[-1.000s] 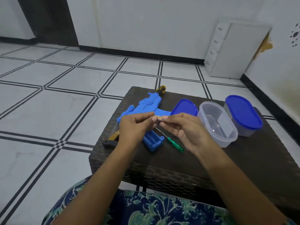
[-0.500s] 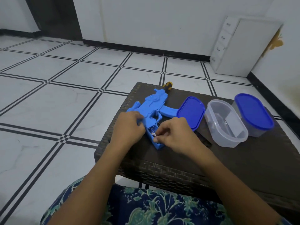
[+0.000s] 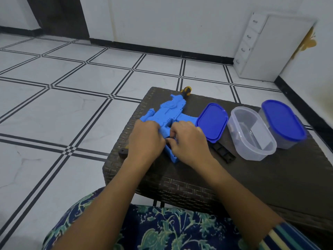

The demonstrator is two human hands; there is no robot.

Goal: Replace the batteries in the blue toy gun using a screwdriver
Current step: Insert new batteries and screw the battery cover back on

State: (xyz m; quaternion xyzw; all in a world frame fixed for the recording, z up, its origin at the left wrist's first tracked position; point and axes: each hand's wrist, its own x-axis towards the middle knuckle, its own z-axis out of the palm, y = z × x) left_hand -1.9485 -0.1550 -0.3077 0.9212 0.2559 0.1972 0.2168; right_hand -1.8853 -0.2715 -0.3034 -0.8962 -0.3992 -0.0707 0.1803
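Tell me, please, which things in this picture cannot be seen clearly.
Head view: the grip opening of the blue toy gun is covered by the left hand and right hand; batteries unseen.
Head view: black object at the table edge, half behind the left hand, unidentifiable.

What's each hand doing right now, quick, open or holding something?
Left hand: grips the blue plastic toy gun, steadying it.
Right hand: curled at the gun's grip; cannot tell what it pinches, if anything.
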